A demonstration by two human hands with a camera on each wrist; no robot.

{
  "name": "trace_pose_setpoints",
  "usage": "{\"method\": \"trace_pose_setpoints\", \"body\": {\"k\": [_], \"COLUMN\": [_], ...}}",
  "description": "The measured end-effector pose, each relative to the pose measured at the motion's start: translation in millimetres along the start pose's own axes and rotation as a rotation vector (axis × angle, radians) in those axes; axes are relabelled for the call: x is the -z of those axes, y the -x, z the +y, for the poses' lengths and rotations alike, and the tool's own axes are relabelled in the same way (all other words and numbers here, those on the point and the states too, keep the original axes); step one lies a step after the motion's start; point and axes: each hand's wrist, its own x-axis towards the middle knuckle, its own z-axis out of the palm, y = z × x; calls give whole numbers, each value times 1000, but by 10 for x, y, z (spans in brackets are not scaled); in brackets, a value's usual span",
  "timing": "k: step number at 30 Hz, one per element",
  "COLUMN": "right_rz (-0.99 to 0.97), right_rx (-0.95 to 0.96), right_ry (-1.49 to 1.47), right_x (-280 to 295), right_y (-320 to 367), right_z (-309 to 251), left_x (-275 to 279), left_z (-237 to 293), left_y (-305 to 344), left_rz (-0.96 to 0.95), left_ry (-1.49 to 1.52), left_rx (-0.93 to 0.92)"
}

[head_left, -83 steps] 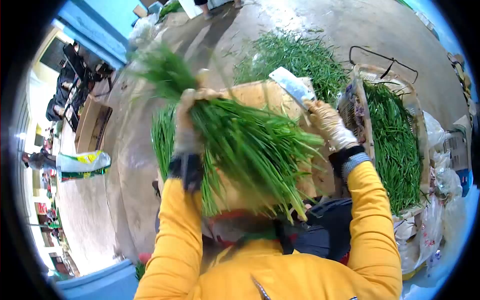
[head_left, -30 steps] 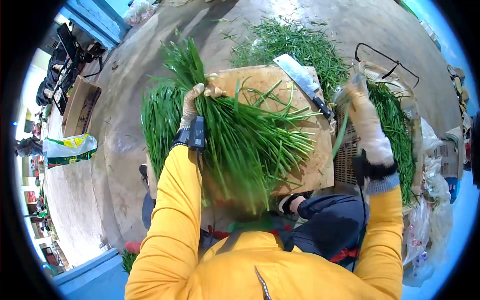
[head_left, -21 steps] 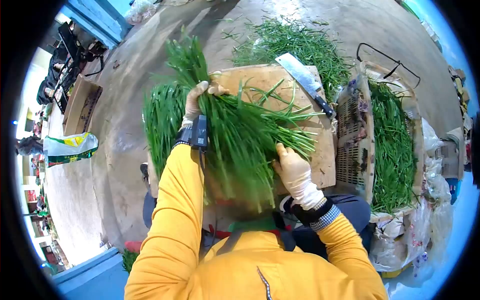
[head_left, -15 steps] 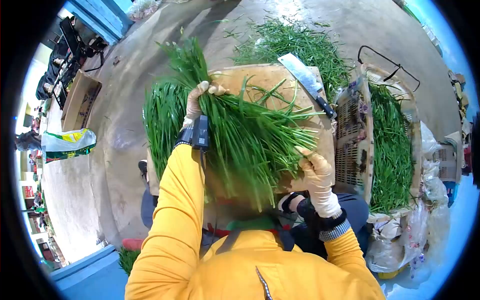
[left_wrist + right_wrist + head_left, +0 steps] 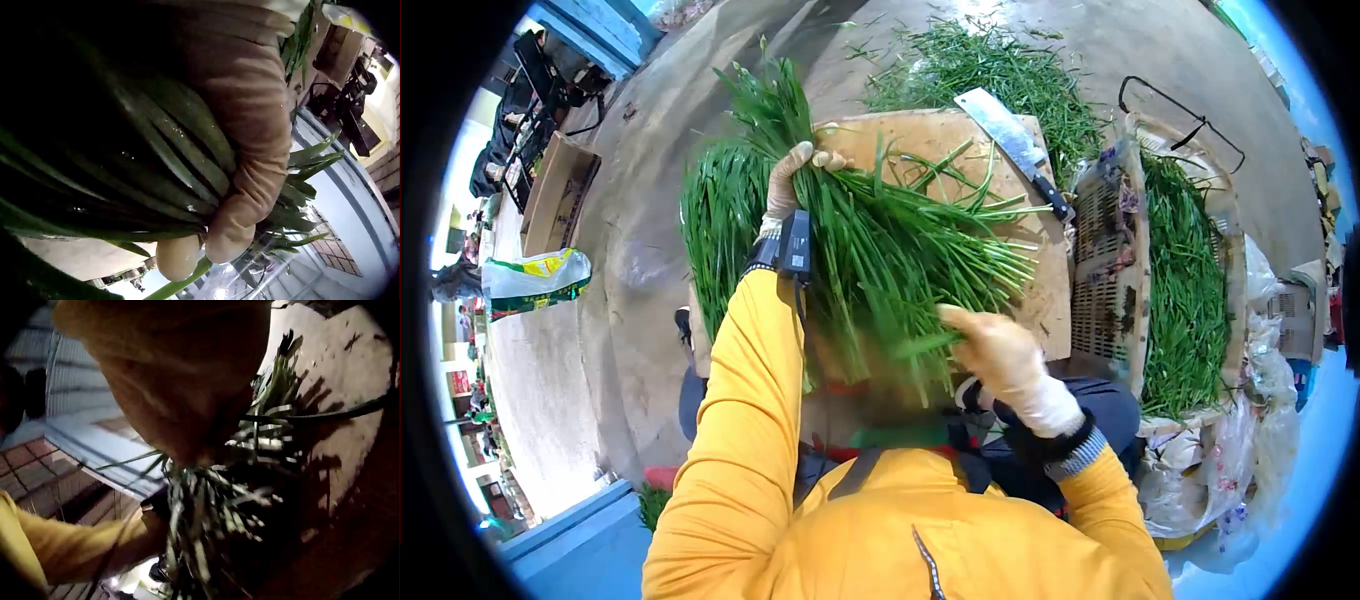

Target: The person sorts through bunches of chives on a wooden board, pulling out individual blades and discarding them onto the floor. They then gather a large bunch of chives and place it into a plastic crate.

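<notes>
In the head view, my gloved left hand grips a thick bunch of garlic chives near its leafy end. The left wrist view shows thumb and fingertip closing round the flat leaves. The pale cut ends fan out to the right over a wooden board. My gloved right hand is at the near right side of the bunch, its fingers pinching a blurred green blade. A cleaver lies across the board's far right corner, its black handle toward the basket.
More chives lie along the board's left side. Cut green scraps are heaped on the floor beyond. A plastic basket full of greens stands at the right, with plastic bags beside it. A cardboard box is far left.
The right hand laid down the cleaver, went out to the basket side with a blade, and returned to the bunch. Lately it has moved left along the stems. The left hand keeps its grip.
</notes>
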Motion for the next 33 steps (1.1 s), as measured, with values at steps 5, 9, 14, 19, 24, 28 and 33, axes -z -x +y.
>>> {"method": "trace_pose_setpoints", "body": {"k": [5,9,14,19,24,28,33], "right_rz": [-113,-340,-220,-153,-316,-528,-308], "right_rx": [-27,76,116,60,117,382,511], "right_ry": [118,253,262,364,397,346,814], "right_x": [-417,-351,201,-328,-193,194,1379], "right_y": [25,305,401,-102,138,542,-77], "right_z": [69,162,35,28,73,-76,-26], "left_x": [18,82,170,1,55,11,35], "left_z": [21,30,9,29,16,24,57], "left_y": [8,-32,-2,-25,-68,-50,-72], "left_rz": [1,-25,100,-27,-62,137,119], "left_ry": [-34,-5,4,-48,-68,-124,-171], "left_rx": [22,30,43,-6,-3,5,32]}}
